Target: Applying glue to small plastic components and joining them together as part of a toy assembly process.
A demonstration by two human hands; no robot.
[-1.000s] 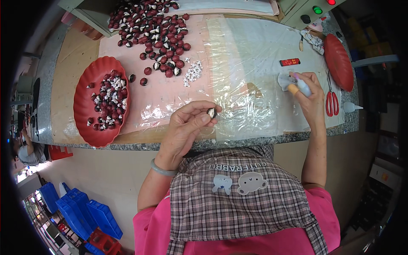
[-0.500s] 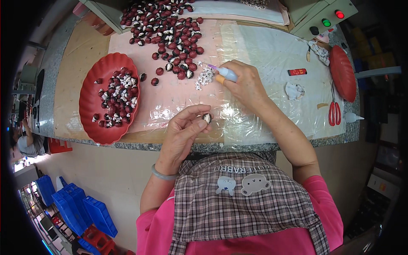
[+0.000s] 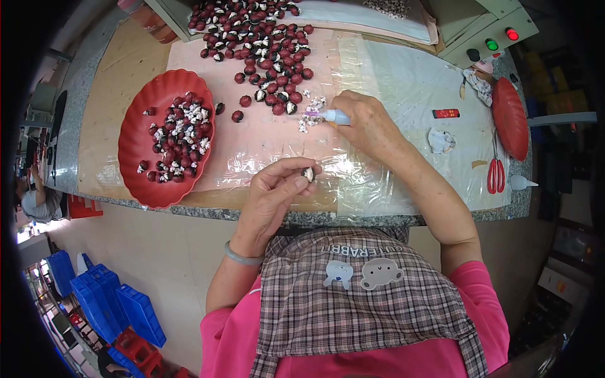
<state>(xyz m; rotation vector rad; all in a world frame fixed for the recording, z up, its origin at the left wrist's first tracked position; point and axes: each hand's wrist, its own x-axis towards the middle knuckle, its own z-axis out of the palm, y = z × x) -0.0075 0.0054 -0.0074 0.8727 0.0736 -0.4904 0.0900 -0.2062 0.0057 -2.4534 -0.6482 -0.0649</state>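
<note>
Near the table's front edge, my left hand [image 3: 277, 192] pinches a small dark round piece [image 3: 308, 174] with a white patch between thumb and fingers. My right hand [image 3: 365, 126], farther off and to the right, grips a small translucent glue bottle [image 3: 336, 116] with a purple neck and a thin needle tip. That tip lies over a little heap of tiny white bits [image 3: 313, 107] on the pink sheet. Just beyond spreads a large pile of dark red and black balls [image 3: 277, 63], many with white patches. A red scalloped bowl [image 3: 135, 132] on the left holds balls with white bits stuck on.
On the right lie a small red item [image 3: 446, 113], a crumpled white wad [image 3: 441, 142], red-handled scissors [image 3: 496, 175], a white nozzle bottle [image 3: 522, 182] and another red dish [image 3: 509, 120]. A grey-green box with lights [image 3: 491, 38] stands at the back right. Blue crates [image 3: 104, 296] are on the floor.
My right hand has tilted the bottle flatter, bringing its needle tip lower and left over the white bits. My left hand keeps hold of the dark round piece. The view has shifted slightly.
</note>
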